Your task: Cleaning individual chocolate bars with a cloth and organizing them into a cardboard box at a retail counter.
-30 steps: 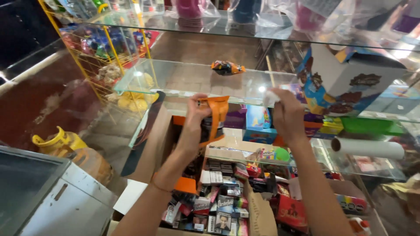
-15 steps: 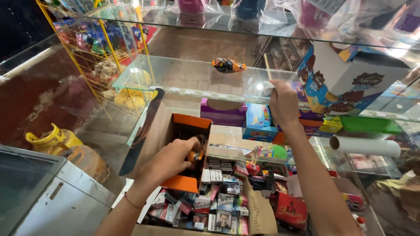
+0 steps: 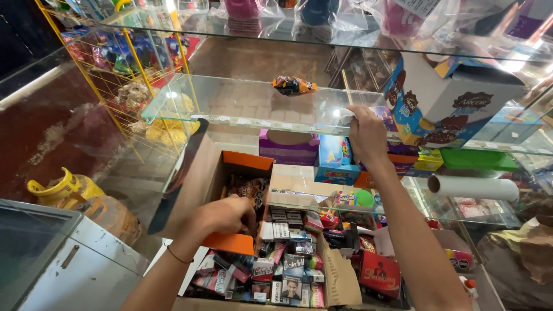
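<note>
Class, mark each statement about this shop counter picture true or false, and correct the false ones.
1. The left hand reaches into the orange box. True.
2. The right hand rests at the glass shelf edge. True.
3. A wrapped snack lies on the floor. False: it lies on the glass shelf.
4. The white roll stands upright. False: it lies on its side.
5. The yellow canister sits at the right. False: it is at the left.
</note>
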